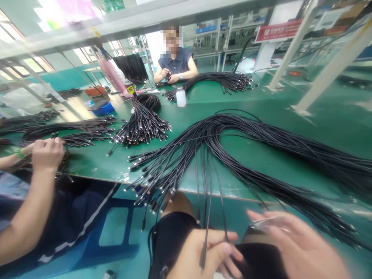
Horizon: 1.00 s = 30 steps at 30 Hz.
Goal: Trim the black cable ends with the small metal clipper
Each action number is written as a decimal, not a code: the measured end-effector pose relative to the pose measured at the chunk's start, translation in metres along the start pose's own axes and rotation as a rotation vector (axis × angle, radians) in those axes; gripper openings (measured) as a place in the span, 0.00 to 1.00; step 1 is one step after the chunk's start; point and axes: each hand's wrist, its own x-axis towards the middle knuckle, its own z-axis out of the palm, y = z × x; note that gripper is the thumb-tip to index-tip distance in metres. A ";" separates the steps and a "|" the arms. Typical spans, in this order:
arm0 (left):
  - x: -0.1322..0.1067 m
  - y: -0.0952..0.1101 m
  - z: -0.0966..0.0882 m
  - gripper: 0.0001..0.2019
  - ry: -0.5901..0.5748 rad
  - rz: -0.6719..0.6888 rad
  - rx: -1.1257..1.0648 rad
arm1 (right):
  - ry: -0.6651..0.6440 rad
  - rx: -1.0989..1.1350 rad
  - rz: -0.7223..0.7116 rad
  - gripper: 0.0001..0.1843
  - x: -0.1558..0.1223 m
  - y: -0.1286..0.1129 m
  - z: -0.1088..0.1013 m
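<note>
My left hand (210, 252) is at the bottom, just off the table's front edge. Its thumb and fingers are closed on a black cable (221, 193) that hangs down from the bundle. Another cable end with a black plug (203, 255) lies across the same hand. To the right, my right hand (305, 244) is blurred, with a thin, shiny, see-through piece (269, 223) pinched between thumb and fingers; its exact kind is unclear. A large bundle of black cables (250, 128) bends across the table, its plug ends (154, 182) fanned over the front edge.
A green table (290, 104) carries more cable bundles (142, 120), a small white bottle (181, 97) and a blue bin (103, 108). At left, a co-worker's hand (48, 153) grips cables. Another person (176, 66) sits opposite. White posts (328, 66) rise at right.
</note>
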 end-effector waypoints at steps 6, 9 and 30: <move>0.007 0.011 0.004 0.17 -0.111 0.082 -0.038 | -0.165 0.384 0.226 0.11 -0.015 -0.001 0.043; 0.008 0.019 0.005 0.15 -0.130 0.083 -0.001 | -0.139 0.421 0.240 0.11 -0.016 -0.002 0.046; 0.007 0.024 0.008 0.15 -0.125 0.079 0.105 | -0.097 0.188 0.105 0.09 -0.027 -0.008 0.043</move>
